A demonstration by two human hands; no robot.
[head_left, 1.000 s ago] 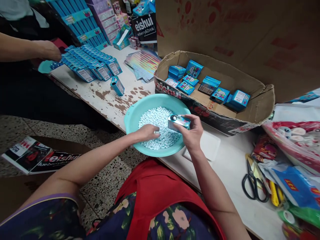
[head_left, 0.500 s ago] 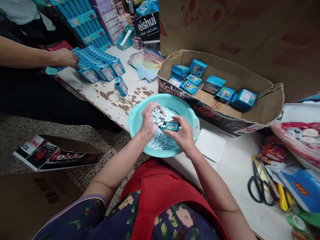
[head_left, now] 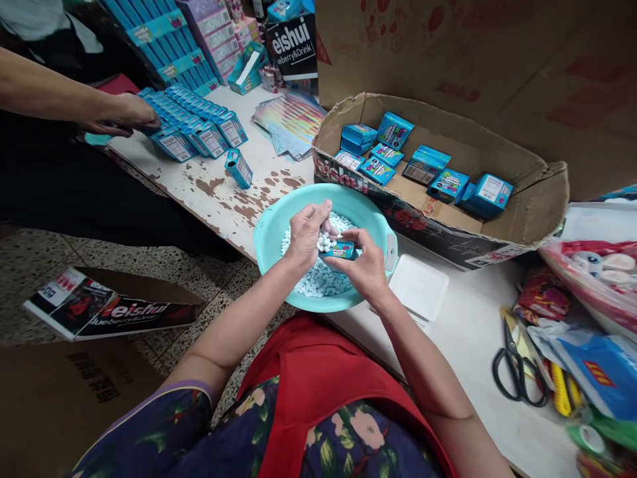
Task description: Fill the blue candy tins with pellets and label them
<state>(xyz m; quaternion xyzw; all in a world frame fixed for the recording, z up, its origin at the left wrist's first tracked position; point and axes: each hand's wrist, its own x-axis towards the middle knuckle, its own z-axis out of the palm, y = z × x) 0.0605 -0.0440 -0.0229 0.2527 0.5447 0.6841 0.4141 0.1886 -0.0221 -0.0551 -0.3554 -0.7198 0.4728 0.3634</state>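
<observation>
Table (head_left: 462, 358): pale top, brown worn patches leftward of the left hand's fingers. Carton (head_left: 497, 234): open, beyond and to the right of both hands' fingers, small blue packs (head_left: 393, 131) inside. Basin (head_left: 271, 232): turquoise, beneath the fingers of both hands. White slab (head_left: 419, 285): flat on the table, right of the right hand's fingers. Left hand (head_left: 304, 240): fingers curled together around white pieces (head_left: 326, 240), at the box's near end. Right hand (head_left: 367, 267): fingers and thumb clamped on the blue box (head_left: 341, 250), held above more white pieces in the basin.
</observation>
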